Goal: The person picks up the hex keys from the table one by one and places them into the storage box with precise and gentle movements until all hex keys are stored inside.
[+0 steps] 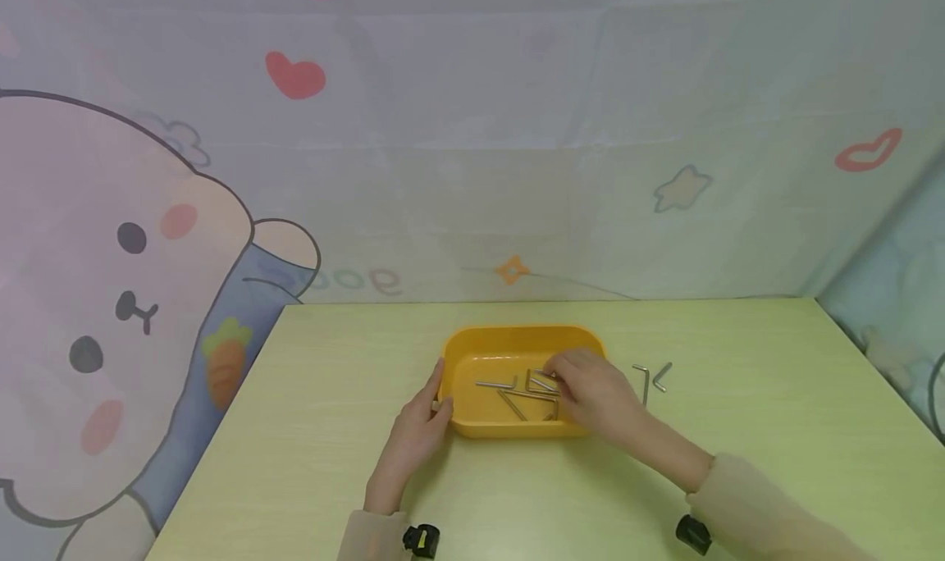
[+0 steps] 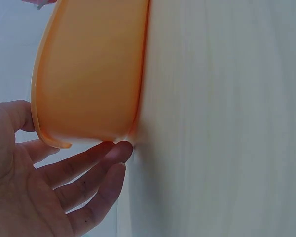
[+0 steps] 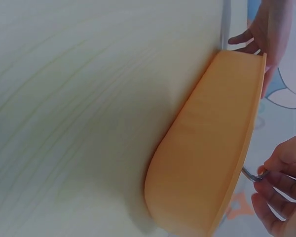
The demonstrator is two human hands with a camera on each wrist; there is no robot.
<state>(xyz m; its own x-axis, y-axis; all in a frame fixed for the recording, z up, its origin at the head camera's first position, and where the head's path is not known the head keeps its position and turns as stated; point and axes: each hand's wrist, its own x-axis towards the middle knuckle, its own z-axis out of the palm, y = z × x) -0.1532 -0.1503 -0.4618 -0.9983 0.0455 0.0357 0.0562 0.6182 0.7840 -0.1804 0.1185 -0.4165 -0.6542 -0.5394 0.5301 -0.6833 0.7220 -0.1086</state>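
Note:
A shallow yellow-orange plastic tray stands on the table with several L-shaped metal hex keys lying loose inside. My left hand grips the tray's left end, thumb at the rim and fingertips low against the outer wall, as the left wrist view shows. Over the right part of the tray is my right hand. Its thumb and fingers pinch the bent end of a hex key, whose other end is hidden behind the tray wall in the right wrist view.
Two more hex keys, one long and one shorter, lie on the pale wooden table just right of the tray. A printed cloth with hearts and a cartoon animal hangs behind the table.

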